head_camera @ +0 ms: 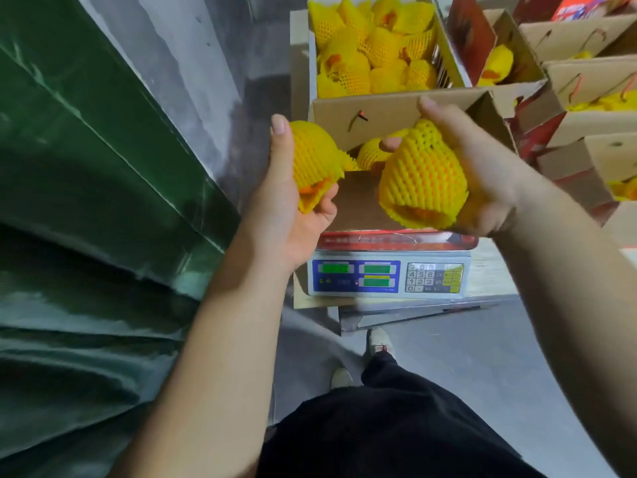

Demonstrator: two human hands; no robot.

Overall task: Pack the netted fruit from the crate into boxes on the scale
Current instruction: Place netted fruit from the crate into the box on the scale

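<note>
A: What sits closest to the lens?

B: The person's dark trousers [396, 429] at the bottom edge, with two pale shoes [378, 343] on the grey floor just beyond them. Both bare forearms rise from there toward the scale.

A: Start from the left, then.

B: Far left, a wall of green sheeting [86, 201] in folds, then a grey wall behind it. Next comes the left hand [293, 201], fingers curled round a netted fruit [315, 160] in yellow foam mesh, orange skin showing at the net's lower opening. It is held at the left edge of the box, above the scale's corner.

A: And the middle?

B: The scale [389, 276], green displays and a keypad on its front, carries an open cardboard box [396, 112]. At least one netted piece already lies inside, against the far wall. The right hand [482, 174] grips a second netted fruit [422, 181] directly over the box, hiding much of its interior and right wall.

A: Behind it?

B: The crate [448, 50], heaped with yellow netted fruit, just past the box's raised flap.

A: To the right?

B: More open cardboard boxes [586, 81], several with yellow nets inside, crowded close beside the scale.
</note>
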